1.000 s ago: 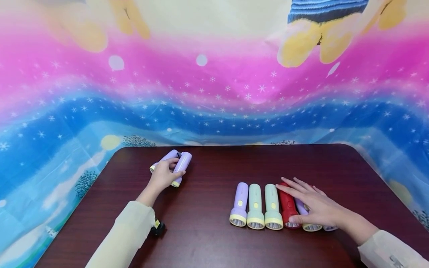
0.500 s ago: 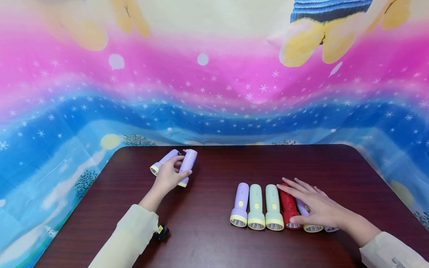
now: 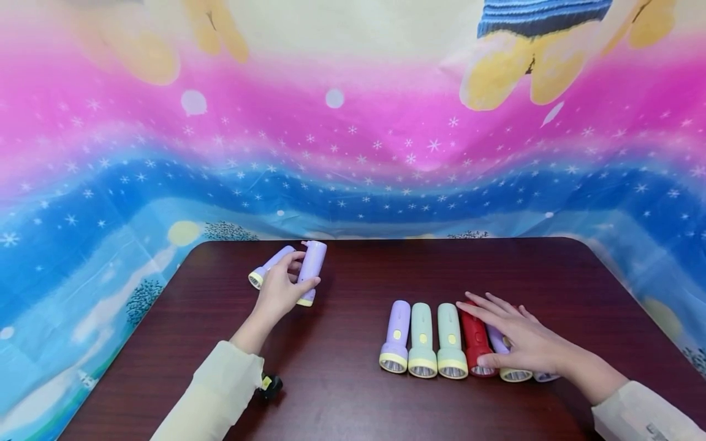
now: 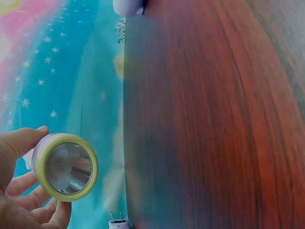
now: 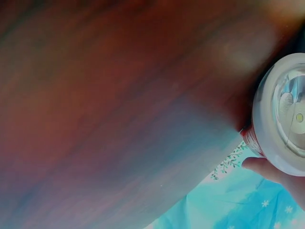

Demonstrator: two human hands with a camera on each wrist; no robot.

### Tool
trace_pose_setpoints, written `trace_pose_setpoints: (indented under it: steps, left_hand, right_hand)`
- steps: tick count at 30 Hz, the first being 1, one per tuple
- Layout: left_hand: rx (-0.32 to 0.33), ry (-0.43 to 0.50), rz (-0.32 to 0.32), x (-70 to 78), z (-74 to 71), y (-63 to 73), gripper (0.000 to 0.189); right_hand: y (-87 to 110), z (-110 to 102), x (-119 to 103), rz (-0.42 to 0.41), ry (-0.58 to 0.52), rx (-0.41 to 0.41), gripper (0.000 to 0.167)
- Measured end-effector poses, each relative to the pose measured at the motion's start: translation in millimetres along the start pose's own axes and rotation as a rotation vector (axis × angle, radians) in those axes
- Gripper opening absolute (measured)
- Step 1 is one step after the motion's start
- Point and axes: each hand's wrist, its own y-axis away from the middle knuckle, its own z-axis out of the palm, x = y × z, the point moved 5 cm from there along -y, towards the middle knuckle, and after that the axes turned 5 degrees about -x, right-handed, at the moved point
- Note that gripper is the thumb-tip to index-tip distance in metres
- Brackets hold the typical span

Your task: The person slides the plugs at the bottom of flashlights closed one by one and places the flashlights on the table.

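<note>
My left hand [image 3: 278,291] grips a lilac flashlight [image 3: 312,263] between thumb and fingers, its pale pink plug end tipped up at the far side. In the left wrist view its round lens with a yellow rim [image 4: 40,167] faces the camera. Just left of that hand, a second lilac flashlight [image 3: 270,267] lies on the table, partly hidden by the fingers. My right hand [image 3: 524,337] is spread with straight fingers over the right end of a flashlight row. Its thumb tip lies at the head of a red flashlight [image 3: 472,331]; the flashlights beyond it are mostly covered.
Left of the red one, two green flashlights [image 3: 451,343] and a lilac flashlight [image 3: 394,337] lie side by side, lenses toward me. Everything is on a dark wooden table [image 3: 353,404]. A printed cloth [image 3: 353,153] hangs along its back and sides.
My left hand has carried its lilac flashlight to the right and slightly up, away from the one lying beside it. My right hand has stayed in place over the row.
</note>
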Motion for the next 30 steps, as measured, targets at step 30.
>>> trace_pose_setpoints:
  steps: [30]
  left_hand:
    - [0.164, 0.134, 0.092, 44.7, 14.1, 17.8, 0.060]
  right_hand:
    - [-45.7, -40, -25, -0.095, -0.282, 0.108, 0.084]
